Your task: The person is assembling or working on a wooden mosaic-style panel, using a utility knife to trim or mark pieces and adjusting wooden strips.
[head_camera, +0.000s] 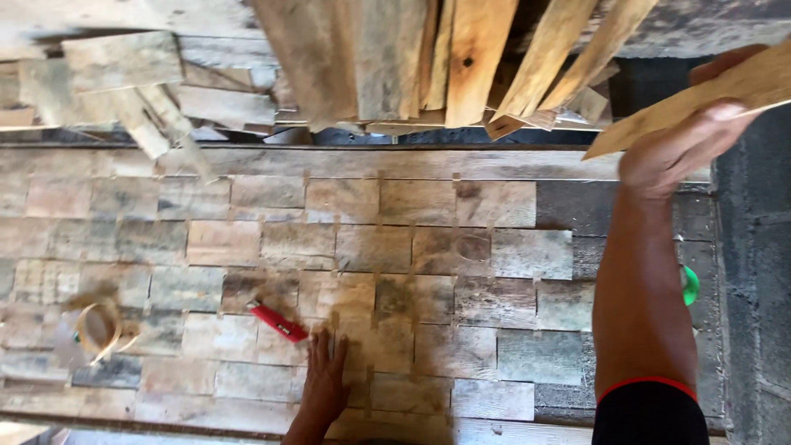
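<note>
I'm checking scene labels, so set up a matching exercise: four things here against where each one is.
Things:
1. plank
2. red tool
3. tape roll
4. left hand

Places:
A. lying near the panel's left edge
B. pressed flat on the panel's lower part
C. held up in the right hand
D. lying just left of the left hand's fingertips

Pairs: 1-C, 2-D, 3-A, 4-B
</note>
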